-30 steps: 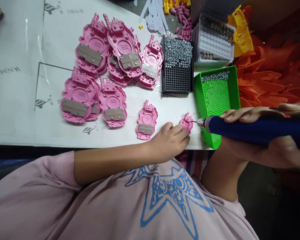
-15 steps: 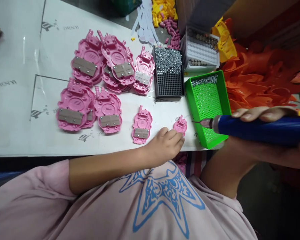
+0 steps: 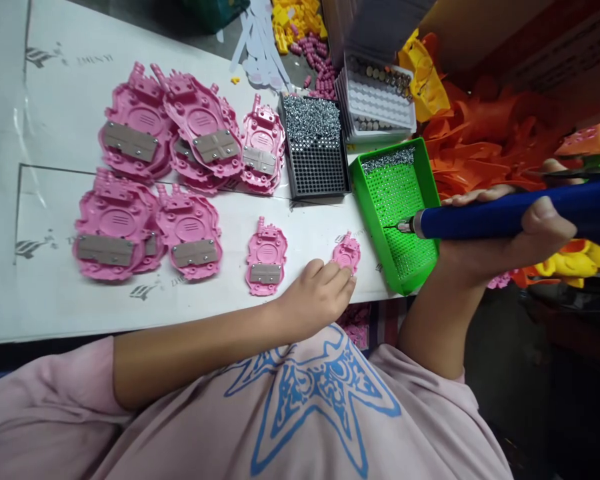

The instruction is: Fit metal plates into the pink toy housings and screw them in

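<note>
My right hand (image 3: 505, 233) is wrapped round a blue electric screwdriver (image 3: 475, 215). Its thin bit points left over the green screw tray (image 3: 433, 193), which has small holes filled with screws and loose screws heaped at its far end. My left hand (image 3: 317, 297) is closed over the lower part of a pink plastic shell (image 3: 347, 250) at the table's front edge; the fingers hide that part. Left of this hand lies another pink shell (image 3: 267, 253) with a grey-brown plate screwed on it.
Several pink shells with plates (image 3: 190, 230) lie in stacks at the left. A black screw tray (image 3: 317, 173) stands beside clear trays of round metal pieces (image 3: 380, 100). Orange parts (image 3: 473, 140), yellow parts (image 3: 297, 20) and white strips (image 3: 263, 47) lie farther off.
The view has shifted, so the table items appear farther left. The screwdriver's bit has moved farther in over the green tray. My left hand stays on the pink shell.
</note>
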A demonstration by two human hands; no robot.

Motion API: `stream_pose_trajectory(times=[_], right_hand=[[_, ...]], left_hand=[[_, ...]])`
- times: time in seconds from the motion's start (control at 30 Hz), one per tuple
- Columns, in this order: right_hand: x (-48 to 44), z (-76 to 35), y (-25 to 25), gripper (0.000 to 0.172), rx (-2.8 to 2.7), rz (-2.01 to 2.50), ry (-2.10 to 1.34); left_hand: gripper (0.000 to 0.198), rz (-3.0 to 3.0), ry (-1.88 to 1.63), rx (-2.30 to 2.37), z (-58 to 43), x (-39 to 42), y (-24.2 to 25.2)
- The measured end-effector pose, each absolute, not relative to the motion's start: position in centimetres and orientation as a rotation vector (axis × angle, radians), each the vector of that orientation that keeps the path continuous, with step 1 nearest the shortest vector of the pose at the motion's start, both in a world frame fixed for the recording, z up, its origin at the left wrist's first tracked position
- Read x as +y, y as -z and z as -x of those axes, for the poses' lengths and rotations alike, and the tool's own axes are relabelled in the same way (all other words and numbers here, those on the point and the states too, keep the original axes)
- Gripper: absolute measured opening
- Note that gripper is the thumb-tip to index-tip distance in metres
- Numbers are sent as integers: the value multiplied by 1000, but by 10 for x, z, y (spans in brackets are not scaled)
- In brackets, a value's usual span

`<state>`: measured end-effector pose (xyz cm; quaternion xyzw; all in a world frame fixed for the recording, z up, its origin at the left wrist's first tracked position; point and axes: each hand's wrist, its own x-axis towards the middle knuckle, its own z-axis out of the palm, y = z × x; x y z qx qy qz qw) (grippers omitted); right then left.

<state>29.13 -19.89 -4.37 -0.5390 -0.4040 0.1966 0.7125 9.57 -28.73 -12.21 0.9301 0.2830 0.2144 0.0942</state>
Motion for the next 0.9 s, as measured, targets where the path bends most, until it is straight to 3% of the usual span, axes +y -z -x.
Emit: stream_pose_trajectory(times=[0.63, 0.9], right_hand=[[-199, -291, 43, 12, -952, 1130, -436], [-199, -291, 39, 17, -927, 1127, -446]], left_hand=[[26, -2708, -616, 853, -93, -287, 123], [29, -2677, -598, 826, -92, -286, 123]])
